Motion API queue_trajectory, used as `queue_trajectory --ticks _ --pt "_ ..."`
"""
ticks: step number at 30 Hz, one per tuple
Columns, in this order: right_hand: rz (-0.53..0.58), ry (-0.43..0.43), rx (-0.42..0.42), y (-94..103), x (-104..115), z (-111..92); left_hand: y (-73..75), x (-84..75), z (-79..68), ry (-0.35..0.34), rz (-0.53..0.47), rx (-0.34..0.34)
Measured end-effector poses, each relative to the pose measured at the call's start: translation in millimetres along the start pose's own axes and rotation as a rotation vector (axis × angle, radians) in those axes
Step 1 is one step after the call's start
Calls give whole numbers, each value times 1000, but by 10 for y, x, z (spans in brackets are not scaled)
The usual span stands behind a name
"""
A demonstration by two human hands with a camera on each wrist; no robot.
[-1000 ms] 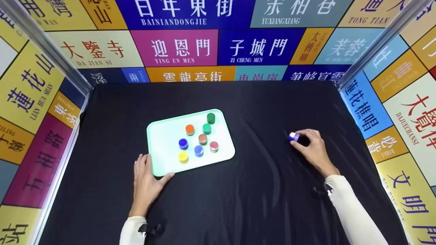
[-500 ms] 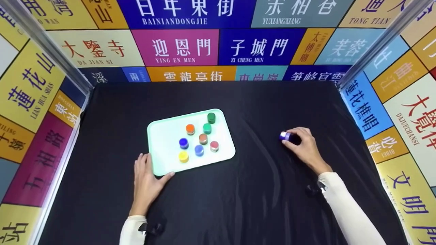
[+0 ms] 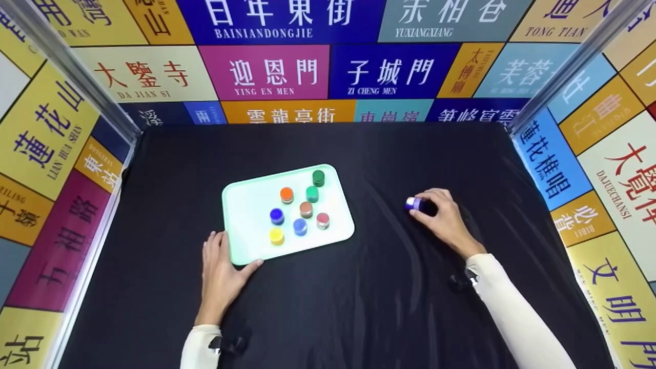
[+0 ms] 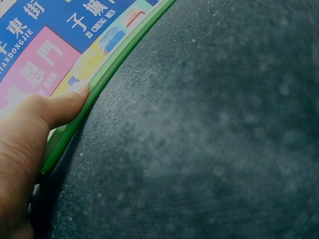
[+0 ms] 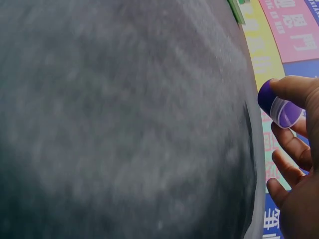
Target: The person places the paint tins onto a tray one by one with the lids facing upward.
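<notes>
My right hand (image 3: 442,212) pinches a small purple paint jar (image 5: 283,105) between thumb and fingertips, off to the right of the tray. The jar lies tipped sideways, its dark lid facing left in the head view. At the near left corner of a pale green tray (image 3: 243,205) rests my left hand (image 3: 221,271), fingers along the left side and thumb on the front rim (image 4: 62,144). Several small paint jars stand on the tray, among them a yellow jar (image 3: 277,236), a dark blue jar (image 3: 277,216), an orange jar (image 3: 286,195) and a pink jar (image 3: 322,221).
Black cloth (image 3: 328,312) covers the table, with creases between the tray and my right hand. Printed panels (image 3: 264,72) wall in the back and both sides. Also on the tray are a dark green jar (image 3: 318,178), a brown jar (image 3: 306,209) and a light blue jar (image 3: 300,227).
Over the last second my right hand has moved left toward the tray, carrying the purple paint jar. The left hand and the tray have stayed in place.
</notes>
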State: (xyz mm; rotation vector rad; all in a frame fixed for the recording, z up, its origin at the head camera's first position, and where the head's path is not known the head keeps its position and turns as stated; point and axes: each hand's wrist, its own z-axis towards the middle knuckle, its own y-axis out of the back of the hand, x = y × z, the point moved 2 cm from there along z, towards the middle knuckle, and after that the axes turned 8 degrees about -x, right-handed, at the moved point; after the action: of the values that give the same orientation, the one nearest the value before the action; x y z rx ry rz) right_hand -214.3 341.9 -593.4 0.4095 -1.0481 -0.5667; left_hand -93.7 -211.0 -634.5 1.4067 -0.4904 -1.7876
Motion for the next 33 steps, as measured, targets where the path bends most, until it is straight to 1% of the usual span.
queue_trajectory --ticks 9,17,24,29,33 --pt "22 30 34 -167 101 69 -4 1 8 -2 -4 -2" --pt "20 51 68 -322 207 182 -9 -6 10 -5 -2 -9" --pt "14 89 113 -489 322 305 -7 -13 15 -3 1 -7" --pt "32 125 148 -620 421 390 -6 -8 9 -5 4 -13" --pt "40 134 179 -717 496 441 -11 -2 -6 -5 12 -6"
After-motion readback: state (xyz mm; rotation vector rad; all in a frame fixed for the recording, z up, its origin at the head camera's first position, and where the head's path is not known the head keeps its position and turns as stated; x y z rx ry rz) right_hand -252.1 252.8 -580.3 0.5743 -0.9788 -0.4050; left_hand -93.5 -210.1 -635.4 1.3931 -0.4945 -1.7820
